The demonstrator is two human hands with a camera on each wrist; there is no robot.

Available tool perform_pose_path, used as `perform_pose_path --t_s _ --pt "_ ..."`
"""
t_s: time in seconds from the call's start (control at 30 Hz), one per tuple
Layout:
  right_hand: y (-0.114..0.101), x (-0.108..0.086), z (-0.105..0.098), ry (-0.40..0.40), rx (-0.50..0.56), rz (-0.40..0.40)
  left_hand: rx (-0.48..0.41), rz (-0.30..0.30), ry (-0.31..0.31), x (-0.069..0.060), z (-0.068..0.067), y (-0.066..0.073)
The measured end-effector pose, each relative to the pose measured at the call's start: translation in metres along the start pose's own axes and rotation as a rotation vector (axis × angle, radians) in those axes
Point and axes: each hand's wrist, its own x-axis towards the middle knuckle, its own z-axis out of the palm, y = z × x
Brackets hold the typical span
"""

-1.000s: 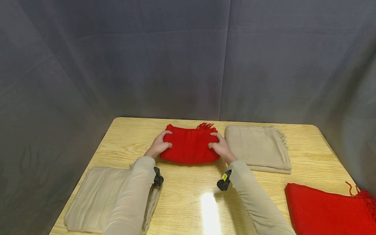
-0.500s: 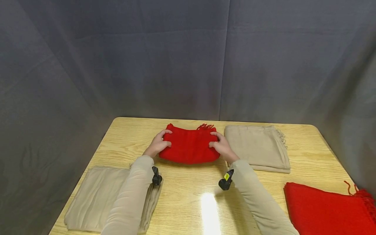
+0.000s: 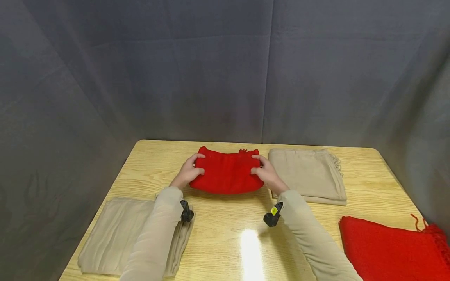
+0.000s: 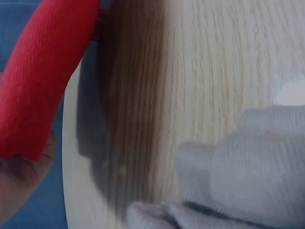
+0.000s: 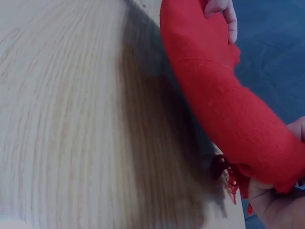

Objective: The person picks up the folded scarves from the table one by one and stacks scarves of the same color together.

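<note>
Both hands grip a folded red scarf (image 3: pixel 226 173) by its ends near the far side of the table. The left hand (image 3: pixel 187 171) pinches its left end, thumb on top. At the right end, the right hand (image 3: pixel 266 171) does likewise. The scarf sags in the middle. In the left wrist view the red scarf (image 4: pixel 45 71) is above the tabletop, its shadow apart from it. Red fringe (image 5: pixel 232 183) hangs near the right hand (image 5: pixel 276 205) in the right wrist view. The fingers underneath are mostly hidden.
A folded beige scarf (image 3: pixel 306 173) lies just right of the held one. Another beige scarf (image 3: pixel 112 236) sits at the front left, partly under the left sleeve. A second red scarf (image 3: pixel 393 249) lies front right. Grey curtain (image 3: pixel 197 78) surrounds the wooden table (image 3: pixel 221 230).
Both hands have shifted very slightly upward in the head view with the red scarf. Its front edge sags a little more, and less fringe shows at its back edge. The other scarves stay put.
</note>
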Motion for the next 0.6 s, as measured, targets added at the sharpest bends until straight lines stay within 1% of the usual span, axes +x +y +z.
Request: perform_pose_path --t_s 0.13,0.27,0.37,0.43,0.6 --pt "-0.006 -0.003 -0.004 -0.003 -0.001 -0.016 -0.017 0.021 0.002 -0.002 0.000 0.004" --pt "-0.011 -0.006 -0.009 -0.006 -0.025 -0.036 -0.010 0.050 -0.002 -0.004 0.000 0.010" --pt "-0.014 -0.009 -0.011 -0.003 -0.039 -0.036 0.000 0.068 -0.009 -0.006 0.000 0.014" --pt "-0.016 -0.011 -0.012 -0.002 -0.039 -0.035 0.004 0.072 -0.009 -0.007 0.000 0.016" --pt "-0.021 -0.013 -0.011 -0.006 -0.025 -0.065 0.023 0.081 0.005 -0.011 -0.004 0.021"
